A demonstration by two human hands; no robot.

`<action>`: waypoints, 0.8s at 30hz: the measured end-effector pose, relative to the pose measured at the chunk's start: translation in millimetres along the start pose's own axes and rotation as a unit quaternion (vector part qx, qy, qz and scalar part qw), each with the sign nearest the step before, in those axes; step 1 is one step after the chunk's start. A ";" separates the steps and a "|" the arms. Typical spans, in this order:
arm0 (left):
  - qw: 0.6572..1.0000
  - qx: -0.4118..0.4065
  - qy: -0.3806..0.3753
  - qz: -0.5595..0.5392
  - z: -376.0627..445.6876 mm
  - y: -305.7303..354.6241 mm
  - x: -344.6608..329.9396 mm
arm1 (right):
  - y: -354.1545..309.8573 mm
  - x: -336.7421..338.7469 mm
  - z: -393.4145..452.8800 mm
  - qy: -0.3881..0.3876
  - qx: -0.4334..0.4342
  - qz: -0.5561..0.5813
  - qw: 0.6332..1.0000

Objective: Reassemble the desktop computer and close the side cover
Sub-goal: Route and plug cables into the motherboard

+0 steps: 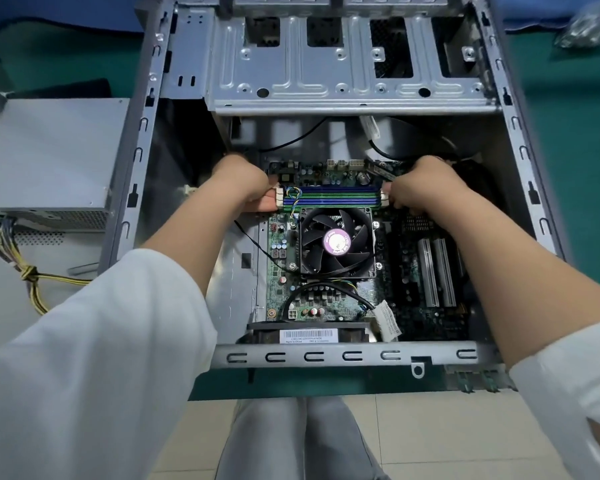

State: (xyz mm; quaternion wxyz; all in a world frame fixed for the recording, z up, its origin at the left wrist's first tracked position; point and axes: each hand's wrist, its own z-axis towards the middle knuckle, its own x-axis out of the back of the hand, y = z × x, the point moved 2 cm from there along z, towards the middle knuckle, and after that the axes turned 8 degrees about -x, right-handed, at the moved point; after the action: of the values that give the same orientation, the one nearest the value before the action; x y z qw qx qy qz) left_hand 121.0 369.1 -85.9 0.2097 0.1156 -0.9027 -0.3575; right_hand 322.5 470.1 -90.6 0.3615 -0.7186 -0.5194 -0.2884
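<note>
Early days, I'd say — left hand [246,183] and right hand [421,187] pinch the memory-slot clips [280,199], power supply [54,157] out on the left — no cover visible.

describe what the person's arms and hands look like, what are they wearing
Both arms wear loose white long sleeves, pushed up so the forearms are bare. The left hand and right hand are bare too: no gloves, and no rings, watch or wrist strap visible. Grey trousers show below the desk edge.
</note>
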 end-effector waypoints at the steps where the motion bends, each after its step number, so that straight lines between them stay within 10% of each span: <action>1: 1.000 0.004 0.001 -0.006 0.3 0.0 0.2 | 0.0 0.4 -0.3 0.001 -0.004 0.003 1.000; 15: 0.997 -0.035 -0.019 0.071 1.2 3.9 4.4 | -21.0 8.7 -19.9 0.026 0.207 -0.029 0.978; 24: 0.918 -0.281 -0.085 0.267 3.8 13.7 5.0 | -27.9 -1.4 -26.7 0.033 0.308 -0.010 0.951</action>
State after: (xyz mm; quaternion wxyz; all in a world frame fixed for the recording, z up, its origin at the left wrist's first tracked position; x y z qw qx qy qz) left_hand 114.1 379.3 -77.5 0.2433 -0.2240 -0.7769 -0.5358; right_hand 294.4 453.0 -70.3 0.5791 -0.5574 -0.5778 -0.1416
